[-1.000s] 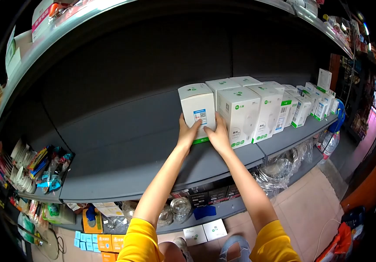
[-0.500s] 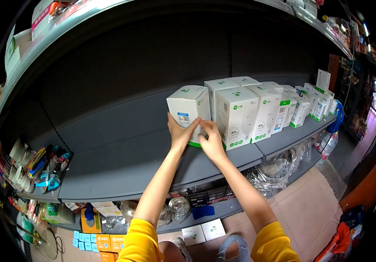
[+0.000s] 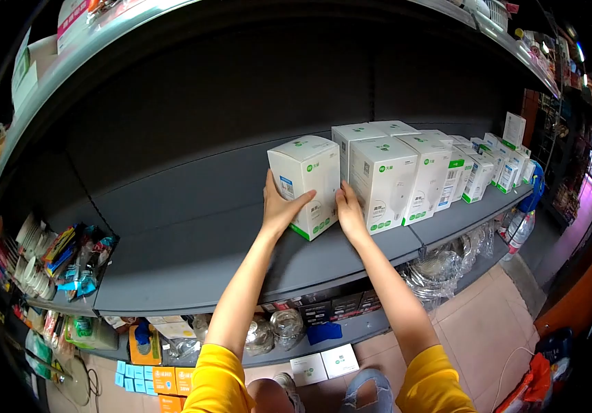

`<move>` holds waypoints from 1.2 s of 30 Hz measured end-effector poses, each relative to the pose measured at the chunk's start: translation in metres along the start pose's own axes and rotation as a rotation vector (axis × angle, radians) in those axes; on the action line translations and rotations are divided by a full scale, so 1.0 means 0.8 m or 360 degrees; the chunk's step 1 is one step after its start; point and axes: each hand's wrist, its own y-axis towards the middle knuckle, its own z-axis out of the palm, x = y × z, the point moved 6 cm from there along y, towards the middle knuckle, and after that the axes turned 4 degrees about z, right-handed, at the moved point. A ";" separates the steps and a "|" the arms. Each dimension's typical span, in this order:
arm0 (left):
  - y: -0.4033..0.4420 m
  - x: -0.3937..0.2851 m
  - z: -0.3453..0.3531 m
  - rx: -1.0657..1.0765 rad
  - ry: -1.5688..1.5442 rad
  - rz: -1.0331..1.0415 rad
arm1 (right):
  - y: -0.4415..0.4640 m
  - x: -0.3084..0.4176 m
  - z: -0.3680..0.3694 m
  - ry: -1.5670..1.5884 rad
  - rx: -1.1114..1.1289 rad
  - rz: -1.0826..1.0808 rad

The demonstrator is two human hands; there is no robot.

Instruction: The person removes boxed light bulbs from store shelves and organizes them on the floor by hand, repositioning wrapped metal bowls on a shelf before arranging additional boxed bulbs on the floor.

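Note:
A white light bulb box [image 3: 320, 175] with green trim stands on the grey shelf, one corner turned toward me. My left hand [image 3: 283, 208] grips its left side, with the thumb across the front. My right hand [image 3: 351, 214] presses against the right side, its fingers in the narrow gap beside the neighbouring large bulb box [image 3: 382, 186]. More white bulb boxes [image 3: 425, 175] stand close together to the right, smaller toward the far end. Whether the held box's base rests fully on the shelf is hard to tell.
The grey shelf [image 3: 172, 265] runs left and right, with an upper shelf [image 3: 192, 5] overhead. Below sit plastic-wrapped metal ware [image 3: 433, 272] and dark boxes [image 3: 344, 306]. Orange boxes [image 3: 165, 380] and two white boxes [image 3: 340, 361] lie on the floor near my feet.
The bulb box has turned, so its printed green-logo side now faces more toward me. My right hand has moved from the front to its right side; my left hand stays on the left.

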 end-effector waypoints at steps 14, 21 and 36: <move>-0.041 0.013 -0.009 0.0298 -0.0334 -0.0026 | -0.015 0.014 0.017 0.0623 0.0295 0.0398; -0.059 -0.005 0.011 0.0168 -0.0757 -0.0080 | -0.008 -0.004 0.035 0.0889 0.0433 0.0407; -0.104 -0.084 -0.005 -0.0135 -0.0761 -0.0050 | -0.069 0.107 -0.023 0.1112 0.0545 0.0254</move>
